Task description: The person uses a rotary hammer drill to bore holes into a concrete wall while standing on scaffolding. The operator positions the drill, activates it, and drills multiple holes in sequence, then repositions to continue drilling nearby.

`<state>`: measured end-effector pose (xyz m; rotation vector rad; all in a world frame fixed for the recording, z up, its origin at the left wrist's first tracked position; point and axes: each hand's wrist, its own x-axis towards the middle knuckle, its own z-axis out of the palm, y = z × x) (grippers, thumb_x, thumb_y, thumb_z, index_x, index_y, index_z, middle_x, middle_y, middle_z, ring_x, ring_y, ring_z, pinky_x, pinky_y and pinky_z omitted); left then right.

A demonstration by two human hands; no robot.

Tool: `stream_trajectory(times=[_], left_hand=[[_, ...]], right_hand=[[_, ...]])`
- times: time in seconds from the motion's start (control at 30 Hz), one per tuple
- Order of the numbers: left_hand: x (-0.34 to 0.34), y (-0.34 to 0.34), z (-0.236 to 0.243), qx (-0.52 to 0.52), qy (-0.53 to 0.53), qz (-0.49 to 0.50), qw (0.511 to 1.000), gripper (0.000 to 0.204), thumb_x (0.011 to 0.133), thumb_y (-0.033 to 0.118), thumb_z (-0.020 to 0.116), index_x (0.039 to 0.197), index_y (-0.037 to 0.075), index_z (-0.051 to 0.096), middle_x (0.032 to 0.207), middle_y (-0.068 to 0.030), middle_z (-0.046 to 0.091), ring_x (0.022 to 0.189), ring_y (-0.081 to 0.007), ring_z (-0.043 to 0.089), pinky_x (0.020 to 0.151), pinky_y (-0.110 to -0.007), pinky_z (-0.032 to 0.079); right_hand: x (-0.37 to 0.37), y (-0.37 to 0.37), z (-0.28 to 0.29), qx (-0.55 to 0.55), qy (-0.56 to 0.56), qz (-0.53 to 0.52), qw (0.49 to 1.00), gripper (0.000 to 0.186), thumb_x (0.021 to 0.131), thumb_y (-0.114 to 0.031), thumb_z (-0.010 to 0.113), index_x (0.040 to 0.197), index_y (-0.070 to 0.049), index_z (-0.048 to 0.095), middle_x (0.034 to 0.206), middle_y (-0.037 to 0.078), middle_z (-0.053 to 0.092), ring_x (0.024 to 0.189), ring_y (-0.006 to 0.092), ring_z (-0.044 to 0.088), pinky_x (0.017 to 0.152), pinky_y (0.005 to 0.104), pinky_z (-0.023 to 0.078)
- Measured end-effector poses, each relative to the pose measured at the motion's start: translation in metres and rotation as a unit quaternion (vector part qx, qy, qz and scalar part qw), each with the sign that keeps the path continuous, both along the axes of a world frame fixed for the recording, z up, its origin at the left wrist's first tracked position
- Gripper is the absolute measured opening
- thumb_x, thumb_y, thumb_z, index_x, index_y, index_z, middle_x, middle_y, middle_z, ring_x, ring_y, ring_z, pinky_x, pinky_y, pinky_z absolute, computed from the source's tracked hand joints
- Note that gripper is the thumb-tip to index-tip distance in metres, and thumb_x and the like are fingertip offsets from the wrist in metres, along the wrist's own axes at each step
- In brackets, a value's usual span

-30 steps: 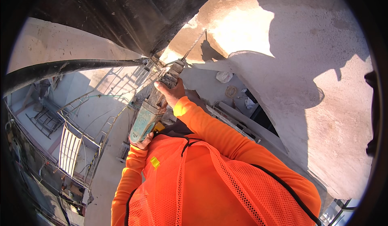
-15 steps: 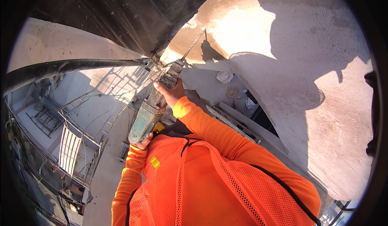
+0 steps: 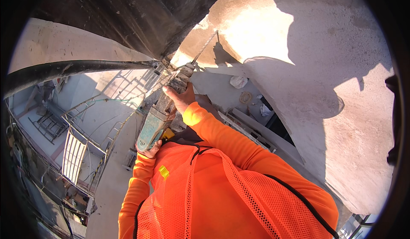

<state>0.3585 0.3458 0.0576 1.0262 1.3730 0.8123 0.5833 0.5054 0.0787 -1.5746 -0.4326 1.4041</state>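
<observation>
A worn teal rotary hammer drill (image 3: 154, 123) lies slantwise before my body, its nose up and to the right. My left hand (image 3: 149, 150) is closed around its rear end, where the grip is mostly hidden. My right hand (image 3: 181, 98) wraps the front of the tool, just behind the dusty chuck (image 3: 186, 70). From the chuck a long spiral drill bit (image 3: 205, 47) reaches to the sunlit plaster wall (image 3: 252, 29), its tip at the wall surface. Whether the tip is inside the wall I cannot tell.
A black sheet (image 3: 136, 12) hangs at the upper left above a thick dark pipe (image 3: 77, 69). Far below on the left stand metal scaffold frames (image 3: 87, 140). A coil of rope (image 3: 245, 97) and a white bag (image 3: 238, 81) lie on the lower floor. Shadows cross the wall.
Almost nothing differs. The view has shifted very slightly, while both hands keep the same hold on the drill and the bit stays at the same spot on the wall.
</observation>
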Motion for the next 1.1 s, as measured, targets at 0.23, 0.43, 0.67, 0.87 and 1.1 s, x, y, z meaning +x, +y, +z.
stream_trajectory(times=[0.23, 0.43, 0.67, 0.87, 1.1], left_hand=[[0.001, 0.003, 0.001, 0.010, 0.012, -0.001, 1.000, 0.051, 0.082, 0.024, 0.090, 0.120, -0.003, 0.068, 0.107, -0.0096, 0.077, 0.093, -0.0177, 0.072, 0.085, -0.032, 0.056], [0.000, 0.004, 0.003, 0.021, 0.023, -0.012, 0.999, 0.052, 0.082, 0.025, 0.090, 0.120, -0.003, 0.068, 0.105, -0.0091, 0.077, 0.092, -0.0179, 0.072, 0.085, -0.032, 0.056], [-0.003, 0.001, -0.004, 0.011, 0.001, -0.010, 1.000, 0.054, 0.082, 0.026, 0.089, 0.121, -0.004, 0.067, 0.107, -0.0098, 0.077, 0.094, -0.0173, 0.071, 0.085, -0.032, 0.056], [-0.003, -0.002, -0.008, -0.006, -0.028, 0.006, 1.000, 0.056, 0.081, 0.023, 0.090, 0.124, -0.004, 0.065, 0.108, -0.0097, 0.076, 0.094, -0.0172, 0.071, 0.085, -0.032, 0.057], [-0.002, 0.003, 0.002, 0.006, -0.006, -0.013, 1.000, 0.051, 0.085, 0.027, 0.088, 0.123, 0.000, 0.069, 0.110, -0.0085, 0.077, 0.096, -0.0198, 0.072, 0.087, -0.034, 0.056]], right_hand=[[0.001, -0.002, -0.010, 0.009, 0.003, 0.002, 1.000, 0.088, 0.079, -0.033, 0.095, 0.139, 0.006, 0.042, 0.127, 0.015, 0.063, 0.114, 0.0220, 0.063, 0.100, 0.0355, 0.052], [0.001, -0.004, -0.016, -0.007, -0.031, 0.006, 0.999, 0.085, 0.079, -0.035, 0.095, 0.137, 0.003, 0.046, 0.126, 0.014, 0.065, 0.114, 0.0211, 0.064, 0.100, 0.0352, 0.052], [0.001, -0.001, -0.006, 0.007, 0.002, -0.001, 1.000, 0.083, 0.079, -0.033, 0.095, 0.137, 0.003, 0.046, 0.125, 0.013, 0.065, 0.113, 0.0208, 0.065, 0.099, 0.0348, 0.052], [0.002, -0.003, -0.013, 0.014, 0.007, 0.000, 1.000, 0.080, 0.080, -0.031, 0.094, 0.136, 0.002, 0.047, 0.124, 0.012, 0.065, 0.111, 0.0200, 0.065, 0.098, 0.0345, 0.053], [0.000, -0.002, -0.019, -0.004, -0.022, -0.007, 1.000, 0.081, 0.080, -0.031, 0.095, 0.136, 0.002, 0.048, 0.125, 0.012, 0.065, 0.111, 0.0198, 0.064, 0.098, 0.0350, 0.053]])
